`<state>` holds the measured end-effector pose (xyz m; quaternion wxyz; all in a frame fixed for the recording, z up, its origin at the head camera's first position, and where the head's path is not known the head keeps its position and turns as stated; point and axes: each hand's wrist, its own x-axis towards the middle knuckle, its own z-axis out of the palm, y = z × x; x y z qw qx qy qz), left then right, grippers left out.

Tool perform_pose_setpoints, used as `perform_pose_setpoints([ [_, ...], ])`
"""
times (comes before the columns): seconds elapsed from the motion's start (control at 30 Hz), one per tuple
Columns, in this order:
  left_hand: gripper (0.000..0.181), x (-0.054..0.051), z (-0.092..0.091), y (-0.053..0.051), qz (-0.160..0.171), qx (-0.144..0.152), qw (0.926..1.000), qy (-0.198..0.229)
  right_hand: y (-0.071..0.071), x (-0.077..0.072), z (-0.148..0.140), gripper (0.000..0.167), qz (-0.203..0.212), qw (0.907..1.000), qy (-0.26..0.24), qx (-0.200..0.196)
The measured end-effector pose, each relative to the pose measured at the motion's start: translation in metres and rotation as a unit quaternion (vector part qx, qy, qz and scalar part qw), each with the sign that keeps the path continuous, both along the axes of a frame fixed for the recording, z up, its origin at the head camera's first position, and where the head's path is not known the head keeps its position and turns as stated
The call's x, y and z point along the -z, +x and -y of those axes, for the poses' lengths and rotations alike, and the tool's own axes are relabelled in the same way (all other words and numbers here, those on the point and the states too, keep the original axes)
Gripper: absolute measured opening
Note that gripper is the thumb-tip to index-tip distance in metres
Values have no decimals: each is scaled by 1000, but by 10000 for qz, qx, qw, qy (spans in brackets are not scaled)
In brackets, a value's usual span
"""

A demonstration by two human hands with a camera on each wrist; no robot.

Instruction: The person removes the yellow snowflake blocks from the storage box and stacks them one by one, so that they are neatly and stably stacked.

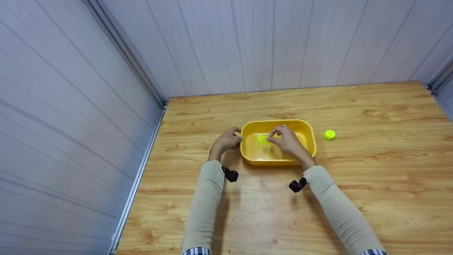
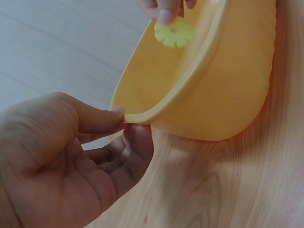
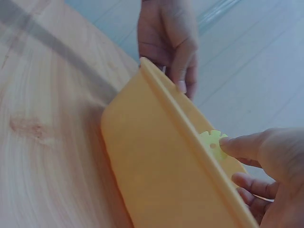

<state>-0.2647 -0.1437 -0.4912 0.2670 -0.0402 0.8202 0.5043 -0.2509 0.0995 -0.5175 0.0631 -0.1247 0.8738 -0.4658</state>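
A yellow rectangular plastic tub [image 1: 278,162] stands on the wooden table. My left hand [image 1: 228,140] pinches its left rim between thumb and fingers, as the left wrist view shows up close. Over the inside of the tub, my right hand [image 1: 286,141] pinches a flat, notched, yellow-green flower-shaped disc [image 2: 175,33] between thumb and fingertips. That disc [image 3: 213,144] has a small hole in its middle and shows just past the rim in the right wrist view. To the right of the tub lies a yellow-green flower-shaped stack [image 1: 330,134], apart from both hands.
The wooden tabletop [image 1: 382,148] reaches to a pale panelled wall [image 1: 247,46] at the back and another wall [image 1: 63,124] on the left. A dark wrist camera [image 1: 230,174] sits at the left cuff, and another dark camera [image 1: 297,185] at the right cuff.
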Motion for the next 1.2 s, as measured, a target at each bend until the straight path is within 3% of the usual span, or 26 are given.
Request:
perform_pose_setpoints([
  [0.23, 36, 1, 0, 1, -19, 43, 9998, 175, 2, -7, -19, 22, 78, 9993, -260, 246],
  [0.57, 38, 0, 0, 0, 11, 51, 10000, 62, 1, -11, -47, 28, -107, 9977, -433, 506],
  [0.93, 39, -1, 1, 0, 50, 39, 10000, 22, 1, -20, -88, 41, 51, 9900, -500, 1320],
  [1.2, 37, 0, 3, 1, 40, 12, 10000, 70, 3, -14, -122, 48, 97, 9814, -553, 1836],
])
